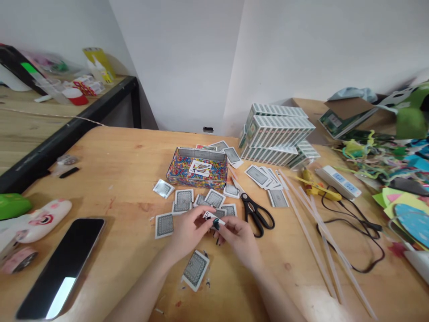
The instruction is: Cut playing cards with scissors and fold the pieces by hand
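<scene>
Between both hands, above the table's middle, is a playing card (208, 215) with a 5 at its corner; it looks bent or folded. My left hand (188, 229) pinches its left end. My right hand (238, 238) pinches the other end, its dark-painted nails showing. Several face-down cards (183, 199) lie just beyond and beside the hands, partly hidden by them. One more face-down card (196, 270) lies nearer to me, between the forearms. Behind the hands stands an open, colourfully patterned box (201, 179) with a face-up card (200, 168) in it.
Black-handled scissors (256, 212) lie right of the hands. Further right are glue sticks (311, 228), a yellow glue gun (317, 185) and a power strip (338, 181) with a cord. Stacked card packs (278, 129) stand at the back. A phone (63, 268) lies at left.
</scene>
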Demonstrator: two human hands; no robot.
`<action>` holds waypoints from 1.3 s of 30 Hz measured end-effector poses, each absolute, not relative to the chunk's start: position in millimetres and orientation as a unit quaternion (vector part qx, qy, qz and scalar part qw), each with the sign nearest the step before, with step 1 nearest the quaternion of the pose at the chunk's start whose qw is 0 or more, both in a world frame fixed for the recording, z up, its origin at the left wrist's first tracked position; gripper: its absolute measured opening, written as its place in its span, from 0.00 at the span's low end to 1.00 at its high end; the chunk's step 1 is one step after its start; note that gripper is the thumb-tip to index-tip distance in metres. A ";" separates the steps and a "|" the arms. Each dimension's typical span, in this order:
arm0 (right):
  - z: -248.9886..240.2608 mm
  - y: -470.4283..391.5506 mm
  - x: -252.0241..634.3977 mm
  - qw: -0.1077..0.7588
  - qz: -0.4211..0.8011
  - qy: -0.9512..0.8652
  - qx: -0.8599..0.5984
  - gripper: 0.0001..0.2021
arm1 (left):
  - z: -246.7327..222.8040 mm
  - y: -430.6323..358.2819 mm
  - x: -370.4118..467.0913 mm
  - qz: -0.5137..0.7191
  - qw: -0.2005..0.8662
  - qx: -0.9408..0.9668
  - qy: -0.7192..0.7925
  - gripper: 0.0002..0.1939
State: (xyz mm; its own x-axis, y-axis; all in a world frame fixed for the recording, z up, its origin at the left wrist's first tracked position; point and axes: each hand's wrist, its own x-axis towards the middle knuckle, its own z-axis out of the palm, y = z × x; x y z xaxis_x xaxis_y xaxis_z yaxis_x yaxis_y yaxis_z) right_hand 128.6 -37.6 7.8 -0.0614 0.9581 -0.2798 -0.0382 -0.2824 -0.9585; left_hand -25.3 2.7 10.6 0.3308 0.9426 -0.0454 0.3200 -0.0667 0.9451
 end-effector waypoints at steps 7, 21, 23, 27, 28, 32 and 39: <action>6.1 -39.3 130.3 0.420 0.541 -0.456 -0.568 0.13 | 15.7 1.4 -25.2 0.296 0.504 0.656 0.478 0.05; 7.7 -36.9 134.5 0.429 0.558 -0.417 -0.575 0.13 | 14.2 5.8 -30.2 0.289 0.531 0.661 0.444 0.12; 9.0 -36.9 134.2 0.424 0.561 -0.422 -0.572 0.13 | 14.5 5.4 -30.1 0.279 0.520 0.674 0.443 0.11; 13.1 -37.0 133.9 0.425 0.567 -0.417 -0.569 0.14 | 16.1 5.5 -30.9 0.279 0.492 0.692 0.449 0.11; 13.9 -36.9 133.9 0.425 0.570 -0.414 -0.568 0.14 | 16.7 5.6 -31.3 0.279 0.485 0.697 0.449 0.11; 14.5 -35.3 134.3 0.430 0.585 -0.398 -0.560 0.15 | 18.4 6.5 -34.0 0.273 0.449 0.724 0.446 0.10; 8.0 -34.4 136.7 0.443 0.533 -0.419 -0.586 0.15 | 11.3 16.8 -46.8 0.295 0.285 0.711 0.571 0.13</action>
State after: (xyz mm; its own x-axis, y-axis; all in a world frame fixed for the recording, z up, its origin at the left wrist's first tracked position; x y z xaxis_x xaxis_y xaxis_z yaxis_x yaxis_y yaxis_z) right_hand 136.7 -34.4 8.0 0.0800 0.9640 -0.2536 0.0183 -0.2558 -0.9666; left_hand -46.8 16.8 11.3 0.1738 0.9803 0.0943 0.6440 -0.1856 0.7422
